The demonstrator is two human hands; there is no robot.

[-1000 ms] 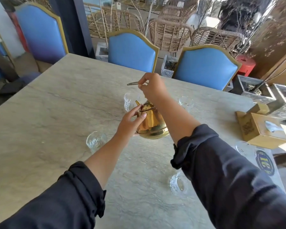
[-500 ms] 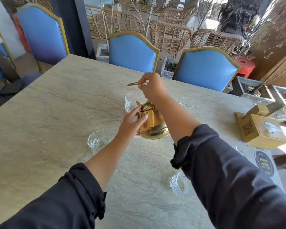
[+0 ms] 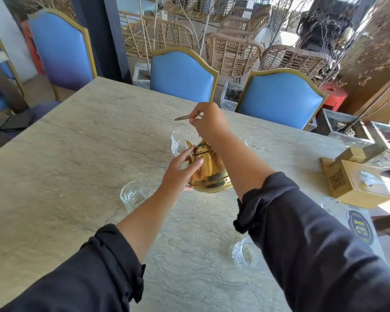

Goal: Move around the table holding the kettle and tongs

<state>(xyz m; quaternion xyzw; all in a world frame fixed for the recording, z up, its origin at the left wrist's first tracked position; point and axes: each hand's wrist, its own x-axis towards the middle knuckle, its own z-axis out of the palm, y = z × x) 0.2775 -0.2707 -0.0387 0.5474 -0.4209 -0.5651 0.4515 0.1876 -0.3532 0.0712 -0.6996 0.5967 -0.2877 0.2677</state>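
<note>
Glasses (image 3: 133, 195) around the gold pot (image 3: 209, 174) are looking empty, so I think the pouring is not beginning yet. The pot is sitting in the middle of the table (image 3: 77, 165). The left hand (image 3: 178, 170) is pressing flat fingers on its side. The right hand (image 3: 208, 123) is pinching a thin metal piece (image 3: 182, 118) above it. Blue chairs (image 3: 181, 75) and basket chairs (image 3: 232, 52) are standing behind the grey stone table.

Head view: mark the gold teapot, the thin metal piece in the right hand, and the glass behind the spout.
gold teapot (image 3: 212, 176), head view, lower body.
thin metal piece (image 3: 181, 118), head view, free end.
glass behind the spout (image 3: 178, 140), head view, side wall.
</note>
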